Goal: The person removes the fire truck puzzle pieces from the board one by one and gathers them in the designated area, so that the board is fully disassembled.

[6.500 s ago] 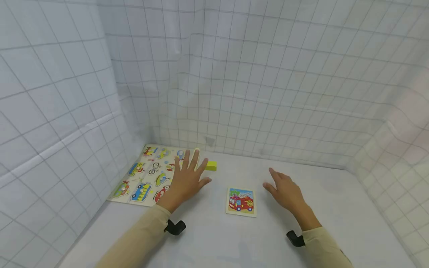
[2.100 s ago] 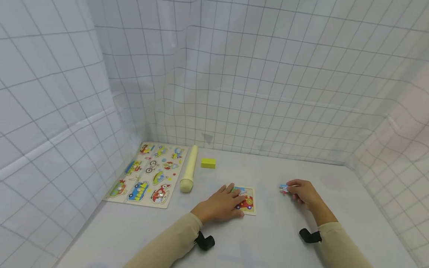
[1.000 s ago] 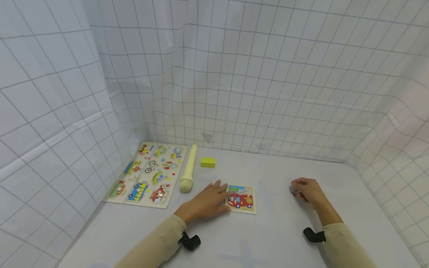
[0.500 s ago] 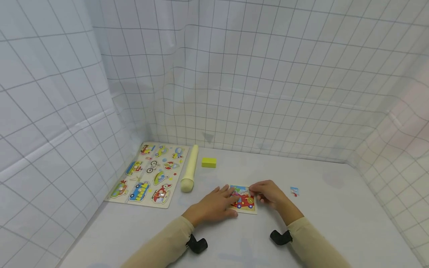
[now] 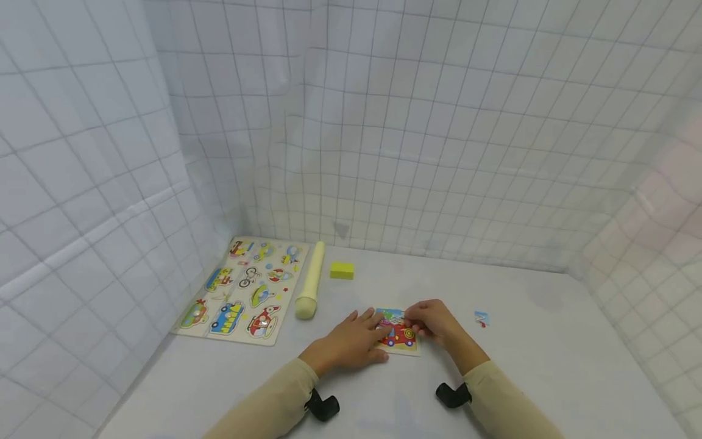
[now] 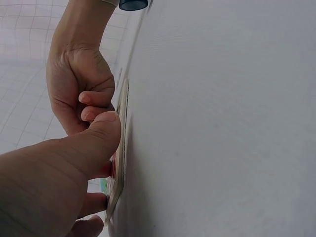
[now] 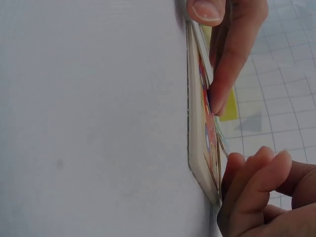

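The fire-truck jigsaw (image 5: 401, 342) lies on the worktop (image 5: 400, 405). The left hand (image 5: 353, 342), fingers spread, rests on its left side. The right hand (image 5: 436, 321) bends its fingers at the far right corner; pinching or not, I cannot tell. Farther right lies one loose jigsaw piece (image 5: 481, 319).

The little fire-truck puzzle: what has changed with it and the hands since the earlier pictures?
The left hand has moved right onto the fire-truck puzzle. The right hand held a small piece, let it go to the puzzle's right, and came back left to the puzzle's edge. The picture board, cream stick and yellow block stayed put.
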A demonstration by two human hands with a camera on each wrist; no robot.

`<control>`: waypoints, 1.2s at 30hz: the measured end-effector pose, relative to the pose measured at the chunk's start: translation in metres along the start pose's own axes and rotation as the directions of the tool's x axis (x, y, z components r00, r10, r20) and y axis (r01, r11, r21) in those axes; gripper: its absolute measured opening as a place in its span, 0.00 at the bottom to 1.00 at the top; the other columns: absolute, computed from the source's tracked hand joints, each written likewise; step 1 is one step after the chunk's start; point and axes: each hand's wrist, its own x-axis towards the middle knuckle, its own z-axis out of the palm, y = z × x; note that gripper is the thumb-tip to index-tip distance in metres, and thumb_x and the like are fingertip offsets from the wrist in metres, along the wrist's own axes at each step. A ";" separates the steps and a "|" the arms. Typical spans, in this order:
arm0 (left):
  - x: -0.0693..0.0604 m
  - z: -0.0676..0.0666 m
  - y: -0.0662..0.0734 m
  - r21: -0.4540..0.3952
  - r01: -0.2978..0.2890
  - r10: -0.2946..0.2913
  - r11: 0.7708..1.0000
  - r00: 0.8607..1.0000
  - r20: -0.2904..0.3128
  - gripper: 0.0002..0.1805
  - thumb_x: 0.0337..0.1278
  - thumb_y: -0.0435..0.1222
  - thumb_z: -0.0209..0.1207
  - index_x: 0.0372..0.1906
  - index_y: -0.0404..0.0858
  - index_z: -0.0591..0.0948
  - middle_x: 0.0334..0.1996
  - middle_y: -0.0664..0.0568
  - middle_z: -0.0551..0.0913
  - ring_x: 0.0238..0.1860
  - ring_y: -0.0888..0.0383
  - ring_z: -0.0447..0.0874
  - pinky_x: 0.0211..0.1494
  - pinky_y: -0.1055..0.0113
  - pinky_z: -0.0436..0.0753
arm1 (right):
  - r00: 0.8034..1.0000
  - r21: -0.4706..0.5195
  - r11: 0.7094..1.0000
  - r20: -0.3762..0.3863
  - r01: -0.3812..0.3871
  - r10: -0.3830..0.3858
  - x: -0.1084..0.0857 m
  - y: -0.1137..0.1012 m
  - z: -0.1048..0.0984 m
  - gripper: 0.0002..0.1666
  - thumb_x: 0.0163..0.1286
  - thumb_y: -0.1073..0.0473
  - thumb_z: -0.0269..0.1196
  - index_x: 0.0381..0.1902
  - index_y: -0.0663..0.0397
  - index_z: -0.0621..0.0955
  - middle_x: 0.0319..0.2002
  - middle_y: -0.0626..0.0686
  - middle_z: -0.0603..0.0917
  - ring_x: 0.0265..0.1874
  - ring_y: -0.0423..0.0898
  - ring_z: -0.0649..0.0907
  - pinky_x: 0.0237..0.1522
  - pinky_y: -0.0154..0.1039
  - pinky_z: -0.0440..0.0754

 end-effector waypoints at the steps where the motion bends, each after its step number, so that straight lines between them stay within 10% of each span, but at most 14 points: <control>1: -0.001 0.001 0.000 0.000 0.000 0.000 1.000 1.000 -0.001 0.36 0.71 0.62 0.51 0.77 0.52 0.68 0.79 0.50 0.60 0.81 0.48 0.52 0.79 0.45 0.56 | 1.000 0.005 1.000 -0.003 0.002 -0.002 0.000 0.001 0.001 0.12 0.72 0.63 0.63 0.44 0.70 0.82 0.26 0.51 0.85 0.17 0.35 0.76 0.19 0.25 0.74; 19: -0.002 0.004 -0.001 0.025 -0.016 0.016 1.000 1.000 0.004 0.35 0.72 0.61 0.51 0.77 0.52 0.68 0.80 0.50 0.60 0.82 0.51 0.50 0.80 0.46 0.55 | 0.998 0.021 0.999 -0.048 0.046 -0.045 0.005 0.001 0.006 0.11 0.70 0.65 0.65 0.46 0.66 0.78 0.28 0.52 0.83 0.18 0.38 0.78 0.21 0.28 0.78; 36: -0.004 0.001 0.000 0.034 -0.027 0.028 0.999 0.999 -0.018 0.33 0.73 0.58 0.52 0.77 0.52 0.68 0.79 0.50 0.60 0.81 0.51 0.51 0.80 0.47 0.55 | 0.983 -0.191 0.982 -0.181 -0.003 -0.032 -0.019 0.013 -0.116 0.16 0.73 0.62 0.63 0.53 0.67 0.78 0.28 0.48 0.82 0.21 0.39 0.78 0.23 0.33 0.74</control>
